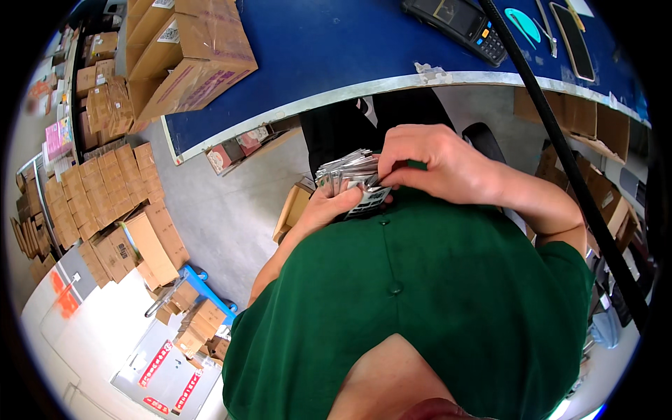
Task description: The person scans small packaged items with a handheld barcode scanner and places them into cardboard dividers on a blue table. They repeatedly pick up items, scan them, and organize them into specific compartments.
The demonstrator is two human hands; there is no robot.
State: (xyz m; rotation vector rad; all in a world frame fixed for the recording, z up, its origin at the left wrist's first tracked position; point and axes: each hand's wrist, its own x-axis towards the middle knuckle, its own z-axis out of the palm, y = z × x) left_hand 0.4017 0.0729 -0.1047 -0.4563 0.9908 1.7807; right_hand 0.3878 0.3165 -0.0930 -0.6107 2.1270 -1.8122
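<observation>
A thick bundle of thin silvery flat packets (344, 168) is held in front of my chest, over my lap. My left hand (332, 204) is closed around the bundle from the left, thumb across its near side. From the right, my right hand (437, 159) reaches over with fingers bent, pinching at the right edge of the bundle. Dark print on a pale surface shows on the packet nearest me. What kind of packets they are I cannot make out. The tips of my right fingers are partly hidden among them.
Ahead is a blue table (315, 52) with a pale edge. An open cardboard box (203, 66) stands at its left; a handheld scanner (462, 28), teal cutter (523, 26) and phone (572, 42) lie at its right. A black pole (560, 140) crosses the right side. Stacked cartons (105, 185) stand left.
</observation>
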